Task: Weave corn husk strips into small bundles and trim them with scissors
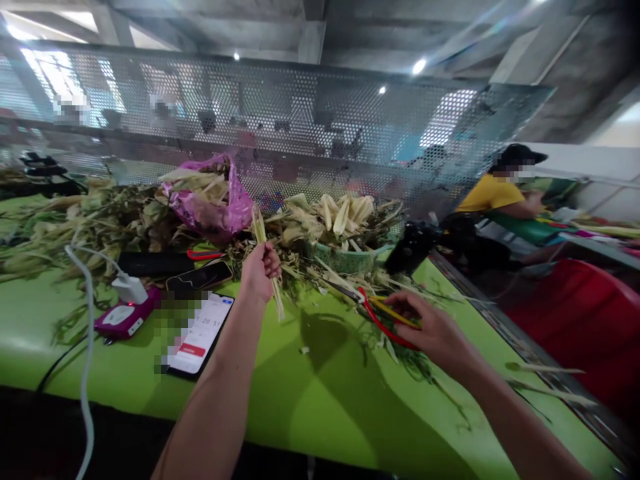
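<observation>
My left hand [261, 270] is closed around a pale dried corn husk [259, 227], whose top sticks up above the fist and whose stalk hangs below it. In my right hand [425, 323] is a pair of scissors [376, 316] with red and yellow handles; the blades point left and look parted. Behind the hands stands a light green basket [345, 259] heaped with trimmed husks [345, 213]. Green and dry scraps [415, 360] lie under and beside the scissors.
A lit phone [203, 337], a dark phone [200, 279] and a purple power strip [129, 317] with a white cable lie at left. Behind them are husk piles [115, 220] and a pink bag [215, 207]. A perforated metal screen [280, 120] stands behind. A person in yellow [490, 193] sits at right.
</observation>
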Motion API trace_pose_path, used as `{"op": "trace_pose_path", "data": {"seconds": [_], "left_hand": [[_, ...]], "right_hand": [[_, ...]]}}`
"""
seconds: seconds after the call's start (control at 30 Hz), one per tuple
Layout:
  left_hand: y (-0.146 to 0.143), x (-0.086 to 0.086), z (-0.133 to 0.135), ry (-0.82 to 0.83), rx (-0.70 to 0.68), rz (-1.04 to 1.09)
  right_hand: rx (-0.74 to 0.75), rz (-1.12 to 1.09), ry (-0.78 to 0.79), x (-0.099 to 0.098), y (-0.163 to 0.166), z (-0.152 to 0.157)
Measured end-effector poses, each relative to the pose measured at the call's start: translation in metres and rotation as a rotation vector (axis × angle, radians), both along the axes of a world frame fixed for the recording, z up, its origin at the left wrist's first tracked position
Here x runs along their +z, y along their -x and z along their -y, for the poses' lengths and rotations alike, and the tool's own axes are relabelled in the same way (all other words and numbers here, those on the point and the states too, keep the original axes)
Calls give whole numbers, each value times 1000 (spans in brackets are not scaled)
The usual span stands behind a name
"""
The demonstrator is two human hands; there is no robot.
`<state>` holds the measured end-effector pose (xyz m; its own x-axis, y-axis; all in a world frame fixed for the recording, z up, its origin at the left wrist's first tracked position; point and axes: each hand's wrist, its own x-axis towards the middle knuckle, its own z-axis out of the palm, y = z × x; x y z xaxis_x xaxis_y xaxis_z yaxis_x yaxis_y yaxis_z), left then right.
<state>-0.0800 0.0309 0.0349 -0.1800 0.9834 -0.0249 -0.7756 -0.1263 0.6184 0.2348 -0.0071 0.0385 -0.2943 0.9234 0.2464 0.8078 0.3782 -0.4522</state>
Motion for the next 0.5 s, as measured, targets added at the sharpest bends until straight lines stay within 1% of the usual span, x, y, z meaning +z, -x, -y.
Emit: {"op": "trace_pose_path", "data": {"seconds": [0.07,0.13,0.2,0.3,0.4,0.5], "left_hand": [[1,-1,0,-4,3,2],[0,-2,0,0,10,-9],[-1,-3,1,11,6,-28],[-3,-3,1,24,-9,-52],[-6,-3,0,25,-22,-57],[-8,-3,0,23,-30,-73]], "right_hand": [[48,-20,10,3,19,-4],[120,-26,12,0,45,-14],[161,-30,-4,-8,74,-27],[137,-7,-36,-27,108,-51],[139,31,-34,-41,124,-70],[149,78,-30,-46,128,-82]]}}
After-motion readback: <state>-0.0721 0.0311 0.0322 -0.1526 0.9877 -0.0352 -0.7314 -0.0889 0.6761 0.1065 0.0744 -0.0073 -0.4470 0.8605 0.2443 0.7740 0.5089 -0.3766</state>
